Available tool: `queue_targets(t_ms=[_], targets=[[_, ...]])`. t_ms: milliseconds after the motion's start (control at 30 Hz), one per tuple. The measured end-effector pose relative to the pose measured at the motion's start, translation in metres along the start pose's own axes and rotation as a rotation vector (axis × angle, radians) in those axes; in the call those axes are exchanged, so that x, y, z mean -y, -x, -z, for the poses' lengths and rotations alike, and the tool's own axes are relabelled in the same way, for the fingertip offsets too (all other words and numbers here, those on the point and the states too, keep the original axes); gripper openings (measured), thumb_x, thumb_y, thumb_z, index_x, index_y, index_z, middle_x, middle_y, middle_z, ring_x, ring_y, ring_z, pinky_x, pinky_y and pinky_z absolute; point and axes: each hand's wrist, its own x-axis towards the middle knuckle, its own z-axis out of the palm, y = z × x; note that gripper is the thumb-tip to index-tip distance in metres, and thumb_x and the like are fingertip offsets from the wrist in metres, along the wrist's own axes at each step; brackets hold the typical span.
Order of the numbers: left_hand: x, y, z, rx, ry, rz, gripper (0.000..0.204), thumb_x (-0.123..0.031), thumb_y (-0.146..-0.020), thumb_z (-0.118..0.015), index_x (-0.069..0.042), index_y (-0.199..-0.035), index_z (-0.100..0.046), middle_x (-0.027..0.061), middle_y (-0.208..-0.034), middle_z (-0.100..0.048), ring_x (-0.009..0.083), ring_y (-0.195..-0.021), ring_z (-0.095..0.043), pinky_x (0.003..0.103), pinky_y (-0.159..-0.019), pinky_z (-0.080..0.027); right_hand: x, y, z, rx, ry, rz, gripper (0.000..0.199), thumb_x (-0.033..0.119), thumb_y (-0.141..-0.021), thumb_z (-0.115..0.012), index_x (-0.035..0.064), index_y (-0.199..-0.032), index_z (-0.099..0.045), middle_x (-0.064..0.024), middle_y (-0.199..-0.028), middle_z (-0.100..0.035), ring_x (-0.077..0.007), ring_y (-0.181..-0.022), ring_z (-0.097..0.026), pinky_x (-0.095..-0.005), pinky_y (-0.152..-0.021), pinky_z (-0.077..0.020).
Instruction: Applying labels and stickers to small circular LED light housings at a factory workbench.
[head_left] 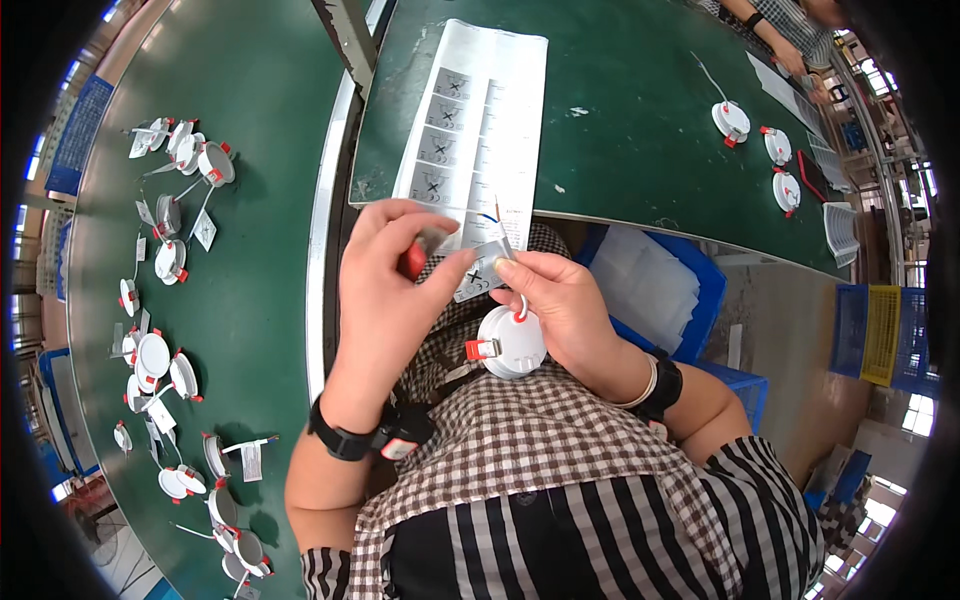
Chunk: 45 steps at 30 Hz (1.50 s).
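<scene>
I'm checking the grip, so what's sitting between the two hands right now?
In the head view, a small grey printed label spans the gap between the left hand and right hand, pinched by both, above the round white downlight.

Two dark green surfaces: a curved belt (260, 250) at left, strewn with many round white downlights with red clips (180, 260) and small paper tags; a green table (620, 110) ahead, bearing a white label sheet (475, 120), three more downlights (765, 150), and possibly paper sheets (785, 95) near the far edge.
</scene>
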Motion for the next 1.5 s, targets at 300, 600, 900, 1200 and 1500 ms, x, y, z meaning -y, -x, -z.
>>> queue_targets(t_ms=[300,600,900,1200,1500], targets=[[0.003,-0.026,0.000,0.348,-0.051,0.018,0.019,-0.007,-0.069,-0.073,0.002,-0.084,-0.065,0.0052,-0.094,-0.056,0.0106,-0.074,-0.052,0.023,-0.066,-0.043,0.002,0.001,-0.001,0.074,-0.003,0.008,0.024,0.014,-0.087,-0.064,-0.0040,-0.103,-0.064,0.0005,-0.076,-0.058,-0.0038,-0.066,-0.049,-0.0182,-0.060,-0.0417],[0.004,-0.028,-0.006,0.345,-0.040,-0.001,0.016,-0.006,-0.072,-0.070,0.004,-0.081,-0.062,0.0043,-0.090,-0.058,0.0080,-0.068,-0.049,0.023,-0.062,-0.042,0.002,-0.001,-0.002,0.069,-0.023,-0.025,0.022,0.014,-0.087,-0.064,-0.0040,-0.100,-0.065,0.0008,-0.075,-0.058,-0.0041,-0.065,-0.050,-0.0186,-0.059,-0.0423],[0.018,-0.028,0.009,-0.058,0.233,0.255,0.012,-0.011,-0.080,-0.068,-0.001,-0.086,-0.066,-0.0057,-0.069,-0.049,0.0024,-0.054,-0.036,0.019,-0.049,-0.030,0.002,-0.003,0.004,0.035,-0.053,-0.060,0.024,0.013,-0.086,-0.065,-0.0037,-0.103,-0.064,0.0001,-0.075,-0.059,-0.0045,-0.065,-0.050,-0.0187,-0.060,-0.0435],[0.046,0.044,-0.001,0.087,0.623,0.535,0.019,-0.016,-0.088,-0.061,-0.001,-0.100,-0.061,0.0000,-0.079,-0.061,0.0009,-0.052,-0.041,0.016,-0.045,-0.029,0.002,-0.007,0.013,0.040,-0.199,-0.094,0.026,0.016,-0.087,-0.065,-0.0018,-0.106,-0.062,-0.0030,-0.085,-0.063,-0.0063,-0.067,-0.055,-0.0273,-0.077,-0.0517],[0.045,0.055,-0.011,0.161,0.639,0.509,0.026,-0.020,-0.086,-0.065,-0.002,-0.104,-0.061,-0.0002,-0.080,-0.062,0.0003,-0.055,-0.042,0.016,-0.046,-0.030,0.003,-0.006,0.013,-0.015,-0.177,-0.092,0.025,0.016,-0.087,-0.065,-0.0006,-0.105,-0.061,-0.0004,-0.078,-0.059,-0.0068,-0.062,-0.052,-0.0322,-0.080,-0.0519]])
